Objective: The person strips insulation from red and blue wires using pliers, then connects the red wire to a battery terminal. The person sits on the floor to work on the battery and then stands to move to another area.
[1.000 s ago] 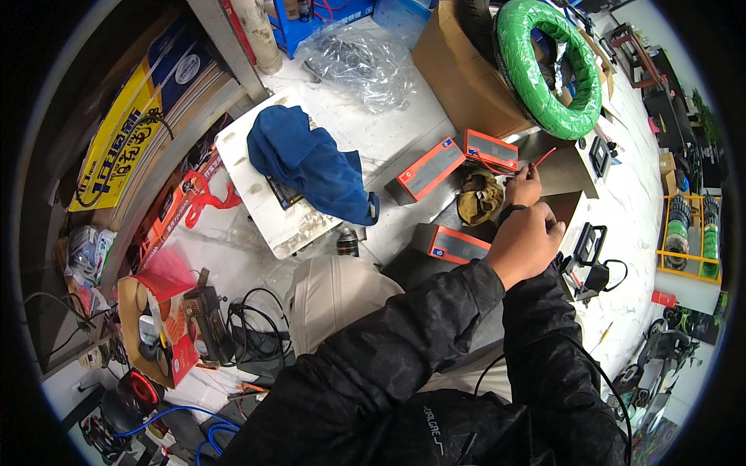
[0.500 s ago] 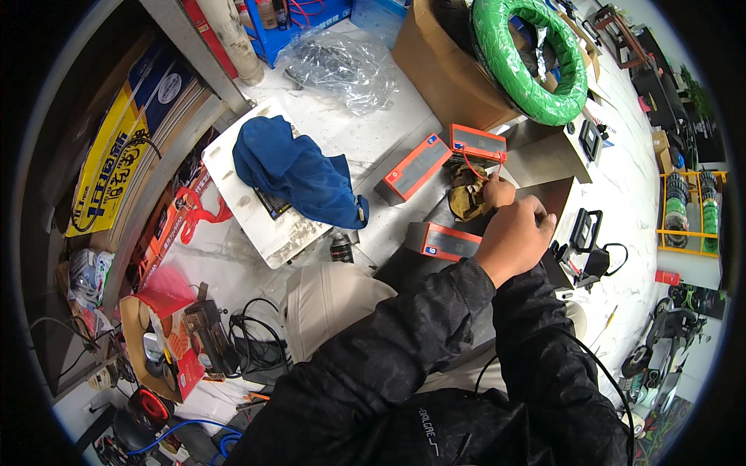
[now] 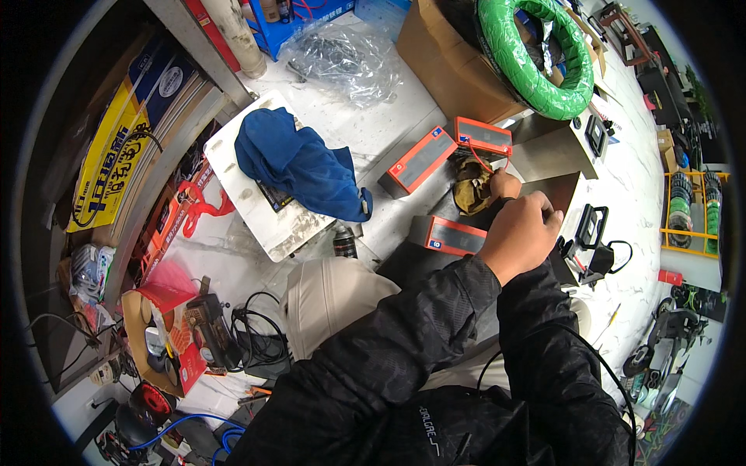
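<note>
My left hand (image 3: pixel 519 239) lies over my right wrist, thumb and fingers curled together; what they grip, if anything, is hidden. Beyond it my right hand (image 3: pixel 505 186) shows only partly, its fingers closed beside a crumpled yellow-brown piece (image 3: pixel 471 191). A thin red wire (image 3: pixel 479 158) loops down close to those fingers from a red-and-grey battery block (image 3: pixel 483 135). Another such battery block (image 3: pixel 420 161) lies to the left, and a third battery block (image 3: pixel 447 235) sits nearer me, left of my left hand. An open metal case (image 3: pixel 548 149) stands to the right of the hands.
On the left, a blue cloth (image 3: pixel 299 167) covers part of a white board (image 3: pixel 289 233). A cardboard box (image 3: pixel 451 62) with a green-wrapped tyre (image 3: pixel 579 78) stands at the back. Clear plastic wrap (image 3: pixel 346 62) lies on the floor. Black-handled parts (image 3: pixel 594 233) are at right.
The whole view has shifted slightly, moving the scene a little to the right. Both hands keep nearly the same pose beside the yellow-brown piece.
</note>
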Motion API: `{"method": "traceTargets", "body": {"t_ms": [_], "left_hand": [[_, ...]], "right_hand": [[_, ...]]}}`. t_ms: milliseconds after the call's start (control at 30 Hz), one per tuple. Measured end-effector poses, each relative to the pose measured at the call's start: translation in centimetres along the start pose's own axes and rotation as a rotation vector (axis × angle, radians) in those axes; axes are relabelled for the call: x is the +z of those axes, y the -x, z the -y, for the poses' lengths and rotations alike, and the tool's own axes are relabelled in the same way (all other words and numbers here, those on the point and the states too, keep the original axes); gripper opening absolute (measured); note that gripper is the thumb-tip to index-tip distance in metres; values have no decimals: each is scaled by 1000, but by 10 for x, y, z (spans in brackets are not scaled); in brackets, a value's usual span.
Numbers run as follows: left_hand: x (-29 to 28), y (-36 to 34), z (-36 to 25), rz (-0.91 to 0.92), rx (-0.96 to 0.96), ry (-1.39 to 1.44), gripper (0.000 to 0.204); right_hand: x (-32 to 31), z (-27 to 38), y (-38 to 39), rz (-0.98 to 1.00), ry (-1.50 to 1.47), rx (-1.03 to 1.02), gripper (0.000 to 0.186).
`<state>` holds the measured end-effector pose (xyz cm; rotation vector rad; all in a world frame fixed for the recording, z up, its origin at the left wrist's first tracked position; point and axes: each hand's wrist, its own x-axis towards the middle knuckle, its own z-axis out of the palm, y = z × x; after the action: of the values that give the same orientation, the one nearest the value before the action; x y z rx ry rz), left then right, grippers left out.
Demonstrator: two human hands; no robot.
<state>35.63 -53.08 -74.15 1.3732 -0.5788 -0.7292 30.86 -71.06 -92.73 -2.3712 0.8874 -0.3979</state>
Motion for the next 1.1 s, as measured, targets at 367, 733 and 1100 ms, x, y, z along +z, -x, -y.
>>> {"method": "traceTargets", "body": {"t_ms": [367, 733, 1100], "left_hand": [[-1, 0, -3, -6, -2, -23, 26], [-1, 0, 0, 23, -65, -5, 28], [2, -4, 7, -54, 80, -83, 26]], "right_hand": [[41, -73, -32, -338, -158, 413, 50], [46, -35, -39, -410, 43, 529, 52], [38, -13, -44, -396, 74, 618, 54]]}}
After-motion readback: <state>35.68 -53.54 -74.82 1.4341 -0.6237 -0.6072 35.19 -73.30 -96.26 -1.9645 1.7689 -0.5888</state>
